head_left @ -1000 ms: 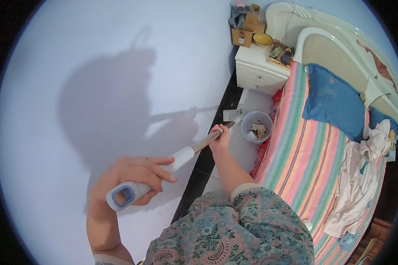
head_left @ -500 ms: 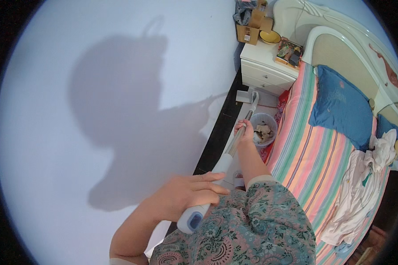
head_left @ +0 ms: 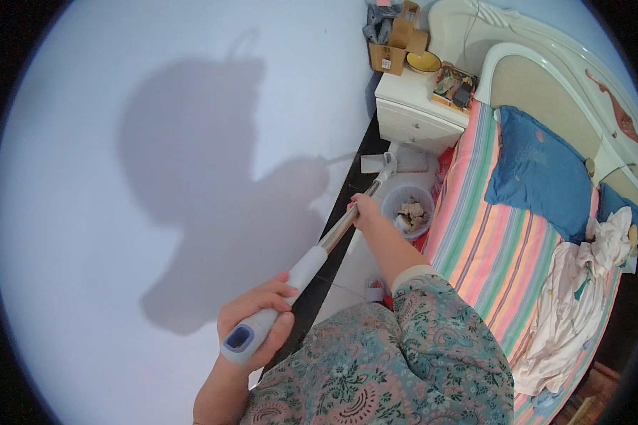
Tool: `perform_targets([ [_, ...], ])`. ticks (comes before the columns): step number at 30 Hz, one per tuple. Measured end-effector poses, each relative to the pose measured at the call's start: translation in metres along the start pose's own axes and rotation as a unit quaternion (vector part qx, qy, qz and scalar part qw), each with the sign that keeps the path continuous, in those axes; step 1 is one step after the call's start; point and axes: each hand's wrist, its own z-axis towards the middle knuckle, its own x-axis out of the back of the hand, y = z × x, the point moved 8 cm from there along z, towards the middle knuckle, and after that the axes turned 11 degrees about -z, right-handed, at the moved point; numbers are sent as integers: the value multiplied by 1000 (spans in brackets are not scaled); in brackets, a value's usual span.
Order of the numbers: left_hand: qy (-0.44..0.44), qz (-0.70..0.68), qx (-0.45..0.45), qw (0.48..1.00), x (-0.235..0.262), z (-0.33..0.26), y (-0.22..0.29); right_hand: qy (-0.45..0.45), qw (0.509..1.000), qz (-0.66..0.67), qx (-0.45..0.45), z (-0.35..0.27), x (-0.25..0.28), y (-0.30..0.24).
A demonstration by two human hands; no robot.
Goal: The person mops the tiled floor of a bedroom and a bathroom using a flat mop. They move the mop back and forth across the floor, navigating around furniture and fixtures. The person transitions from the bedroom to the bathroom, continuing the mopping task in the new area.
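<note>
The left hand clenched the grey plastic grip at the top of a long mop with a metal pole; the right hand grasped the bare pole farther down. The mop's white flat head lay on the pale tiled floor, just before the white bedside cabinet. The mop looked light and stiff, its metal pole probably slick, so the padded grip seemed the surer hold. Beside the mop head stood a small bin, against the striped bed; a plain wall ran opposite.
</note>
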Motion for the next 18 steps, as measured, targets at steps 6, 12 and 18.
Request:
perform_targets([
  [6, 151, -30, 59, 986, 22, -43, -5, 91, 980, -171, -45, -28, -1, 22],
  [12, 254, -46, 62, 964, 42, -62, 11, 38, 963, -253, -80, -41, -19, 49],
  [18, 214, -81, -9, 973, 50, -51, -12, -62, 991, 108, 58, -44, -39, 42],
])
